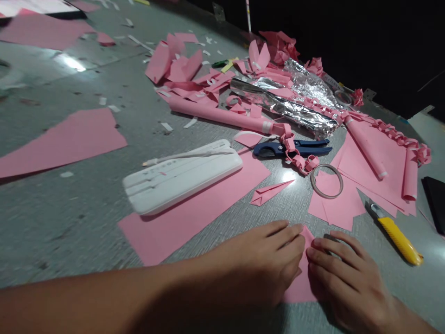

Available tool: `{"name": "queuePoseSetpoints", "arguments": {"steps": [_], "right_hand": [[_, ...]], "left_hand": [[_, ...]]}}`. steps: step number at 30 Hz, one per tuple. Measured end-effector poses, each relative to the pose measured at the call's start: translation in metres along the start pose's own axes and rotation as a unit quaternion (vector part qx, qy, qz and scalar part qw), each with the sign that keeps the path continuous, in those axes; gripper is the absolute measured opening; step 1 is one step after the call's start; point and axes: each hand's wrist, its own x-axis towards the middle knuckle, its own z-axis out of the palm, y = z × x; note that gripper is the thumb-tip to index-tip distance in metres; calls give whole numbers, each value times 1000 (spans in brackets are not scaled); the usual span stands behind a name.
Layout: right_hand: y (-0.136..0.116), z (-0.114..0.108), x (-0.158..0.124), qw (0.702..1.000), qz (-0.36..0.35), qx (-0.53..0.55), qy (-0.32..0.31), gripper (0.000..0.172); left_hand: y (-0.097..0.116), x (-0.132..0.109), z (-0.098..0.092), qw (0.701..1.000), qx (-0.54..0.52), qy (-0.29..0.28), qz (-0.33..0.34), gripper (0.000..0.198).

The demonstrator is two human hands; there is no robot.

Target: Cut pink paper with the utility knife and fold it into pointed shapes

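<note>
A small piece of pink paper (pixel 301 290) lies on the grey table between my two hands, its top narrowing to a folded point. My left hand (pixel 274 260) is closed on the paper's left side, fingers curled with the tips near the upper point. From the right, my right hand (pixel 347 273) grips the opposite edge, its fingers bent and pressed together; its thumb is hidden. Just beyond them rests a narrow folded pink paper piece (pixel 271 192) with a sharp tip. A roll of tape (pixel 327 181) sits on pink scraps (pixel 335 211) past my right hand.
A yellow box cutter (pixel 399 239) lies at right, near a dark phone-like object (pixel 434 202). A white power strip-like device (pixel 182 178) rests on pink paper. Blue-handled shears (pixel 306 148), a paper chain (pixel 299 160), crumpled foil (pixel 285 106) and paper rolls (pixel 222 115) lie farther back.
</note>
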Motion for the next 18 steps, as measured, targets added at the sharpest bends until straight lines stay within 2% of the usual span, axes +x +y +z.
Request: {"name": "queuePoseSetpoints", "arguments": {"steps": [8,18], "right_hand": [[-1,-3,3,1000,-6,-14,-10,31],[-3,-2,0,1000,2,-13,-16,33]], "left_hand": [[-2,0,2,1000,-2,19,6,22],[-3,-4,-1,1000,5,-17,3,21]]}}
